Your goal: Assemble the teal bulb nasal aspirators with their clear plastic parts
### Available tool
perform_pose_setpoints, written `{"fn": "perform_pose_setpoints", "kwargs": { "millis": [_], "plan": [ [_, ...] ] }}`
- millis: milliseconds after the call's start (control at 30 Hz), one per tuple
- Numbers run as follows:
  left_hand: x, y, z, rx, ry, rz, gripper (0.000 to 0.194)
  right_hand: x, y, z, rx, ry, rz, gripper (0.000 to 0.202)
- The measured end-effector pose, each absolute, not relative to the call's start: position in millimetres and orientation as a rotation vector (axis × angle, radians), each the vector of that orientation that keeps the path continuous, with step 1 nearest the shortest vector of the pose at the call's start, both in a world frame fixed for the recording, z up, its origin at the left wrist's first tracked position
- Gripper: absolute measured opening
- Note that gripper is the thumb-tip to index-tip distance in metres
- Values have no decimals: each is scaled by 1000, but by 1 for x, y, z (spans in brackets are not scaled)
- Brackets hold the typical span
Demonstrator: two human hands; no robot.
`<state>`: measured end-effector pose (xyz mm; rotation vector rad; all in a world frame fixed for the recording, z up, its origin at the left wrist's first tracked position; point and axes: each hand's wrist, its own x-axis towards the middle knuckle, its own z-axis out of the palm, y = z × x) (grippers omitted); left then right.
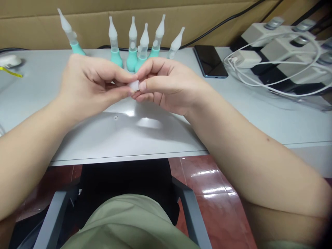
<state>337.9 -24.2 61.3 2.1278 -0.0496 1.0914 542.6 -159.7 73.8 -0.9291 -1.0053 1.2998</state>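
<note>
Over the white table, my left hand (pixel 90 86) and my right hand (pixel 166 86) meet with their fingertips closed on one small white translucent plastic piece (pixel 134 85). Most of that piece is covered by the fingers, so its full shape is hidden. Behind the hands stand several nasal aspirators with teal bulbs and white pointed tips, such as one nasal aspirator (pixel 113 38) and a leaning nasal aspirator (pixel 70 33) at the left. A white tip (pixel 176 43) rises behind my right hand, its lower part out of sight. On the tabletop below the fingers lies a tiny white ring (pixel 116 118).
A dark phone (pixel 210 61) lies at the back right. Beyond it are grey-and-black devices (pixel 285 52) with a looped white cable (pixel 261 84). A white object (pixel 10 61) and a yellow strip (pixel 11 72) are at the far left. Cardboard (pixel 85 20) backs the table.
</note>
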Motion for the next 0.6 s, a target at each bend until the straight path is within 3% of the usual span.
{"fn": "perform_pose_setpoints", "kwargs": {
  "millis": [167, 300, 433, 500, 600],
  "plan": [
    [339, -21, 64, 2139, 69, 1077, 36, 536, -159, 73, -993, -1033, 1159, 30],
    [334, -1, 66, 2147, 5, 1128, 66, 534, -159, 77, -1047, -907, 1092, 32],
    [317, 16, 79, 2237, 276, 1329, 53, 538, -156, 77, -990, -739, 1088, 36],
    [309, 19, 85, 2329, 573, 1221, 46, 541, -154, 75, -968, -709, 1118, 34],
    [306, 19, 86, 2391, 639, 1176, 56, 544, -150, 73, -962, -669, 1157, 23]
  ]
}}
